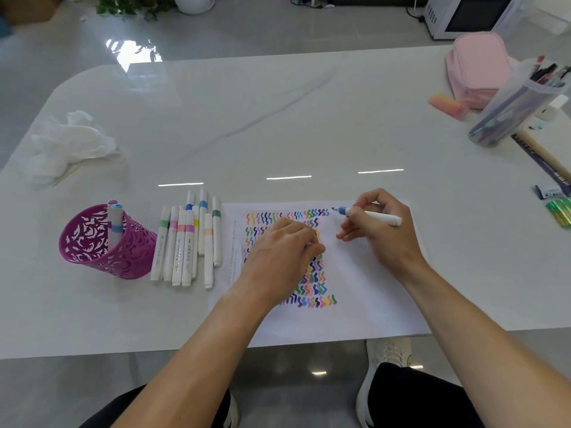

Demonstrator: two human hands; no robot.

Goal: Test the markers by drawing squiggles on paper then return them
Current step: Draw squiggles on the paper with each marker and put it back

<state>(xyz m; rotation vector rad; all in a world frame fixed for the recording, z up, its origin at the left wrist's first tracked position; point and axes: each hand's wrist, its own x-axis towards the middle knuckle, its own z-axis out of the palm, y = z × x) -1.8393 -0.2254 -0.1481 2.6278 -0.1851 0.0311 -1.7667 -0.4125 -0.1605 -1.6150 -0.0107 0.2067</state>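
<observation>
A white sheet of paper [364,273] lies at the table's near edge, covered with rows of coloured squiggles [312,282]. My right hand [380,230] grips a white marker with a blue tip [370,215]; the tip points left, just past the end of the top squiggle row. My left hand [281,251] rests on the paper over the squiggles, fingers curled, and seems to pinch a small thing that I cannot make out. Several white markers [188,242] lie side by side left of the paper. A purple lattice cup [102,245] further left holds two markers.
A crumpled white cloth [65,143] lies at the far left. At the right stand a clear pen holder [519,109], a pink pouch [475,69], a pink eraser [448,106] and a ruler [543,162]. My knees and shoes show below the table edge.
</observation>
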